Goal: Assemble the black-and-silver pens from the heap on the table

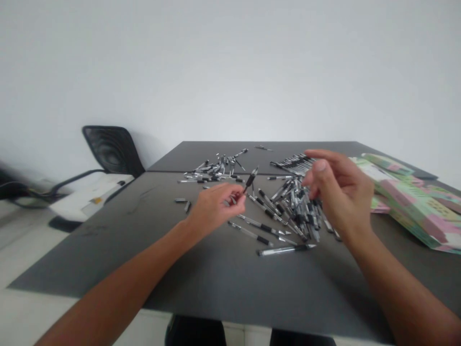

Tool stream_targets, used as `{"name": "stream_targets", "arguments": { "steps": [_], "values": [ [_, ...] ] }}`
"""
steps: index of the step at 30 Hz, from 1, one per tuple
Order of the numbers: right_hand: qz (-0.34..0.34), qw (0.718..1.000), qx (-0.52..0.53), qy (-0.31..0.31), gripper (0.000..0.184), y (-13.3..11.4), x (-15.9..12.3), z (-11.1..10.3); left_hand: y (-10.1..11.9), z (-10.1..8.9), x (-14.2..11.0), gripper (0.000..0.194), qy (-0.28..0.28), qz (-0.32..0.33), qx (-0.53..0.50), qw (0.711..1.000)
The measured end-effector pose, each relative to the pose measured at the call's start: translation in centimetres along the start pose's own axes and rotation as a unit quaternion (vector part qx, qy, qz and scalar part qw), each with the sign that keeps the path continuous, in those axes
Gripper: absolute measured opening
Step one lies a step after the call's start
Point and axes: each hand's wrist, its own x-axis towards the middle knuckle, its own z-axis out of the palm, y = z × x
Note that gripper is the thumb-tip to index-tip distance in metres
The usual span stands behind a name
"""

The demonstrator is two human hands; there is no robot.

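Observation:
My left hand (216, 204) is shut on a black-and-silver ballpoint pen (251, 180), whose dark end points up and away past my fingers. My right hand (340, 190) hovers just above a heaped pile of similar pens (297, 206), its fingers apart and nothing visible in them. Behind it, a neat row of pens (291, 163) lies side by side. Further loose pens (212, 172) are scattered at the back left. Closest to me, a single pen (286, 250) lies apart from the heap on the dark grey tabletop (216, 283).
Flattened green-and-pink printed cardboard sheets (421, 211) lie at the table's right side. A black mesh-backed chair (113, 151) stands beyond the left edge, with a white object (90, 194) on it. A seam crosses the tabletop. A white wall lies behind.

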Motion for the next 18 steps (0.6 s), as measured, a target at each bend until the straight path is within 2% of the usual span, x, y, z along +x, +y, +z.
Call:
{"name": "stream_targets", "arguments": {
  "steps": [4,7,13,18],
  "values": [
    [0.0,0.999,-0.035,0.036,0.037,1.5,0.8,-0.2,-2.0,-0.6,0.9,0.009,0.072,-0.05,-0.021,0.996],
    [0.005,0.993,-0.109,0.033,0.043,2.7,1.1,-0.5,-4.4,-1.5,1.7,0.01,0.143,-0.084,-0.011,0.986],
    [0.086,0.95,-0.284,-0.098,0.051,5.5,1.9,-1.5,-9.6,-3.2,2.3,0.003,0.26,-0.15,0.033,0.953],
    [0.106,0.924,-0.33,-0.163,0.053,6.4,2.2,-1.7,-12.1,-3.6,2.0,0.003,0.275,-0.178,0.052,0.943]
  ]
}}
